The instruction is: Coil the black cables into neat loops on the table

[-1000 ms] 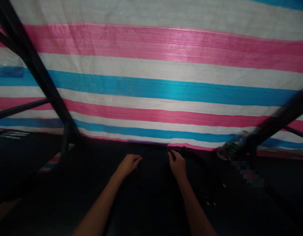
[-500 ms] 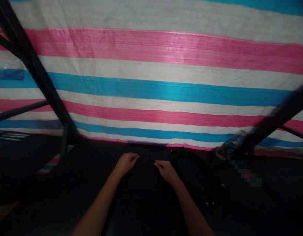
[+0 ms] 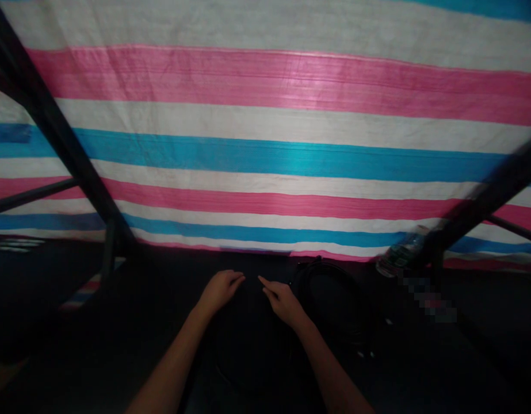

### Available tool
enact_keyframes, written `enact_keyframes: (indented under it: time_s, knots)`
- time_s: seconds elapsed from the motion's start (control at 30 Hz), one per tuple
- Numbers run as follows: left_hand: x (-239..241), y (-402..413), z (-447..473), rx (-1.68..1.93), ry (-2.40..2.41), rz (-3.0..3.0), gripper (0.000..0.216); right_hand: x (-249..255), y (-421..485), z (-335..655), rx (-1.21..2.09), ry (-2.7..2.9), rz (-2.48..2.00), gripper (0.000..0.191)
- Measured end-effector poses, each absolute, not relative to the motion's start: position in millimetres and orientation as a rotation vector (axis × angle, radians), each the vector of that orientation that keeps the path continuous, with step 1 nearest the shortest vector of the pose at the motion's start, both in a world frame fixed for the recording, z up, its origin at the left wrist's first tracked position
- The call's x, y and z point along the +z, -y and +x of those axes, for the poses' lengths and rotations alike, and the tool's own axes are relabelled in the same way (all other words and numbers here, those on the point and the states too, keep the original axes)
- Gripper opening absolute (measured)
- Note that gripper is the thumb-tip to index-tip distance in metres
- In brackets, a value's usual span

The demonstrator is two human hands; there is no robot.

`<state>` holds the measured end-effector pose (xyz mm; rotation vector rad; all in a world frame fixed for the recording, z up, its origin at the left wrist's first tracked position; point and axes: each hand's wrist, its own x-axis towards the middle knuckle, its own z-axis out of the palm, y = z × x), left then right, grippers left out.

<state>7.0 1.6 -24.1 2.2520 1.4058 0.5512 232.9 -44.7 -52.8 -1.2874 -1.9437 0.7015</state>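
My left hand (image 3: 221, 288) is closed in front of me, thumb pressed to the bent fingers. Whatever lies in its pinch is too dark to make out. My right hand (image 3: 284, 300) is a short way to the right, index finger stretched toward the left hand and thumb apart from it; no held thing shows there. A faint thin dark line, perhaps a cable (image 3: 222, 371), curves below the hands, and where its ends run is lost in shadow. Just right of my right hand lies a coil of black cable (image 3: 360, 290) on the dark surface.
A clear plastic bottle (image 3: 392, 261) lies tilted by the right dark frame bar (image 3: 476, 210). Another dark bar (image 3: 71, 155) slants down on the left. A striped plastic sheet (image 3: 248, 155) hangs behind. Small pale pieces (image 3: 15, 244) lie far left.
My right hand has shifted slightly left, toward my left hand. Its index finger has stretched out and parted from the thumb. The left hand keeps its pinch; the view has shifted slightly.
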Motion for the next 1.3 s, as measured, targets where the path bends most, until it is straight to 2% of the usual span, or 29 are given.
enact_keyframes:
  time_s: [0.33, 0.47, 0.63, 1.0, 1.3]
  knots:
    - [-23.0, -1.1, 7.0, 0.458, -1.322, 2.390, 0.032, -47.1, 47.6, 235.5, 0.835, 1.952, -1.227, 0.038]
    - [-24.4, 6.7, 19.9, 0.452, -1.183, 2.396, 0.031, -51.5, 47.9, 223.6, 0.733, 1.983, -1.239, 0.038]
    - [-29.2, 8.3, 29.4, 0.484, -1.153, 2.332, 0.029, -57.9, 42.5, 219.3, 0.617, 1.899, -1.304, 0.029]
    - [-26.6, -12.3, -6.5, 0.716, -1.229, 1.958, 0.038, -60.2, 17.7, 276.7, 0.144, 1.442, -1.454, 0.031]
    - [-24.5, -5.1, 0.9, 0.634, -1.280, 2.136, 0.038, -58.9, 23.3, 273.6, 0.303, 1.527, -1.334, 0.033]
